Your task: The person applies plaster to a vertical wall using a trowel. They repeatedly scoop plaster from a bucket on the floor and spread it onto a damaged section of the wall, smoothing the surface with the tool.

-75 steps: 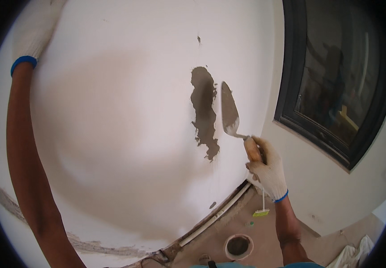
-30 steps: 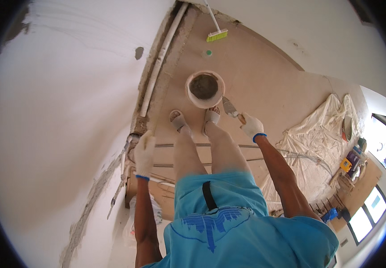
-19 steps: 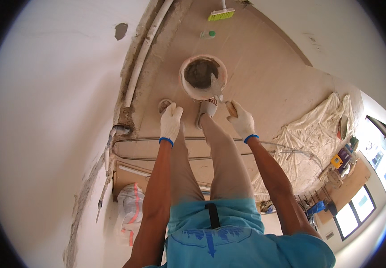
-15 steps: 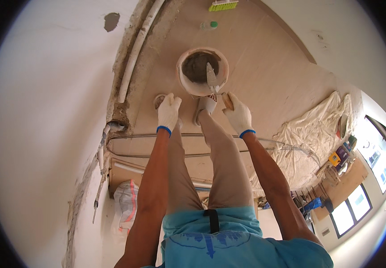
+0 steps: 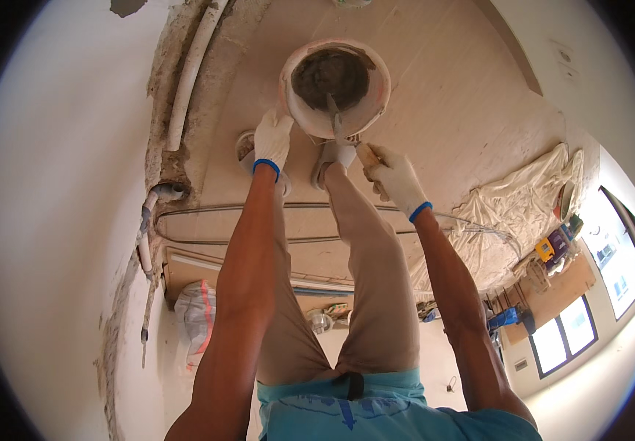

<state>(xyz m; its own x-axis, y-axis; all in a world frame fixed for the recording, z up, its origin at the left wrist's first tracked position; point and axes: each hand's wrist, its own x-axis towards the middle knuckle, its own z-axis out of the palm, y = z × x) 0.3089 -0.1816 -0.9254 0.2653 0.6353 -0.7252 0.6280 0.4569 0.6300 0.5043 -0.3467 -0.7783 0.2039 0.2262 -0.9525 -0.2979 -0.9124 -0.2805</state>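
A pale round bucket (image 5: 382, 92) stands on the floor before my feet, with grey wet mortar (image 5: 321, 73) inside it. My left hand (image 5: 272, 138), in a white knitted glove with a blue cuff, is closed at the bucket's near left rim; its fingertips are partly hidden there. In my gloved right hand (image 5: 397, 178) is a trowel (image 5: 336, 121), held by its wooden handle just outside the near right rim. The metal blade reaches over the rim, and its tip points down into the mortar.
Along the left wall, a white pipe (image 5: 194, 77) lies in a rough chased channel. Long thin rods (image 5: 310, 240) cross the floor by my legs. A crumpled dust sheet (image 5: 505, 191) spreads at the right. A white sack (image 5: 196, 316) leans at the lower left.
My left hand has moved up to the bucket's rim. The trowel's blade has swung left and dips lower toward the mortar, and my right hand has turned. The view has shifted closer to the bucket.
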